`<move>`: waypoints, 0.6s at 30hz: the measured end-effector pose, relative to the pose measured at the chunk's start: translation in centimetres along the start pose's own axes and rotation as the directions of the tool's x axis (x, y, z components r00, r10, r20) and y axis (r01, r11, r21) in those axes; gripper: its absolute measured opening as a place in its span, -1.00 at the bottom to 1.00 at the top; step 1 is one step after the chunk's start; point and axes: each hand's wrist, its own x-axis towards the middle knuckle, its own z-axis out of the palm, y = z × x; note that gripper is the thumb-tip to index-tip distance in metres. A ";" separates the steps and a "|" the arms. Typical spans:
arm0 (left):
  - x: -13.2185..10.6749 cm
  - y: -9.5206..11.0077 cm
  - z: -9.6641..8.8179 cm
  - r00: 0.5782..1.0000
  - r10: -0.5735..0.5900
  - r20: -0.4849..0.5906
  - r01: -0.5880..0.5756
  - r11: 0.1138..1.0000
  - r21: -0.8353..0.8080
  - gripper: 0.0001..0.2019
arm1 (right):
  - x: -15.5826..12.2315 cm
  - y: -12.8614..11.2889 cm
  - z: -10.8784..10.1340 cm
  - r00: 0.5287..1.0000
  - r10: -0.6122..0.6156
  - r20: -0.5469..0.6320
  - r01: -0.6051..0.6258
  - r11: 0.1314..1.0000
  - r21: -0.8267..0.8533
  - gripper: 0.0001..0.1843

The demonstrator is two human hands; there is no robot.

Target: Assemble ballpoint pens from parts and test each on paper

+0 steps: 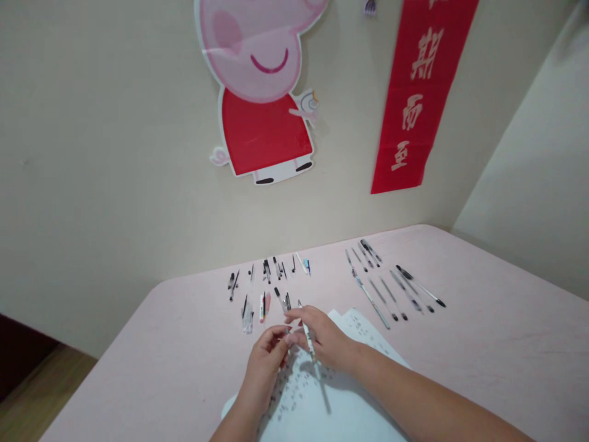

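My right hand [322, 337] is closed around a white-barrelled pen [307, 336] that points up and away from me. My left hand [265, 362] meets it from the left, its fingertips pinched together against the pen near the right hand's fingers. Whether the left fingers grip the pen or a small part of it is hidden. Both hands hover over white paper sheets with small printed marks [354, 399] lying on the pink table [460, 356].
Several pens and pen parts lie scattered beyond the hands [269, 285]. A row of several pens lies to the right [391, 282]. A wall with a cartoon pig sticker [264, 92] and a red banner [416, 92] stands behind the table.
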 end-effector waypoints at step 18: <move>0.4 -0.8 0.0 0.963 0.262 0.058 -0.268 0.944 0.192 -0.79 | 0.0 1.2 0.3 0.966 0.236 -0.102 -0.200 0.940 0.277 -0.41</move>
